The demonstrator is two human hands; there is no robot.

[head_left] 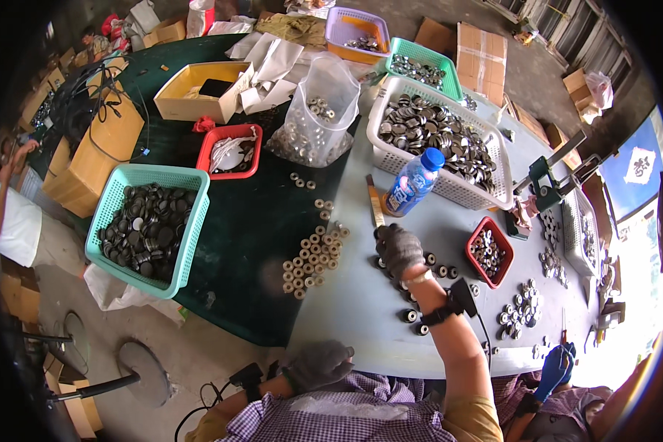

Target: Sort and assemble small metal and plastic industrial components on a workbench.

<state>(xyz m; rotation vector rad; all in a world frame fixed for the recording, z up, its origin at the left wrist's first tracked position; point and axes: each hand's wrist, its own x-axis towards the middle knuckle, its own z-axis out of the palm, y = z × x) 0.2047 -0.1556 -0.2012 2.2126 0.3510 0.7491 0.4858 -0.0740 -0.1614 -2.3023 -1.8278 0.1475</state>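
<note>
My right hand (399, 252), in a dark grey glove, reaches over the grey tabletop with its fingers curled down. Its fingertips are beside the pale end of a wooden-handled tool (376, 202); whatever they pinch is hidden. Around that hand lie small dark ring-shaped parts (409, 315). My left hand (319, 365), also gloved, rests low at the table's near edge above my checked apron (324, 412). Its fingers are closed, and I cannot see what is in them. Tan ring-shaped parts (313, 259) sit in a cluster on the dark green table half.
A blue-capped bottle (414, 184) stands beyond my right hand, before a white basket (438, 188) of metal discs. A red tray (491, 283) and a hand press (549, 184) are right. Left stands a teal basket (188, 258). A co-worker's blue-gloved hand (555, 368) is at right.
</note>
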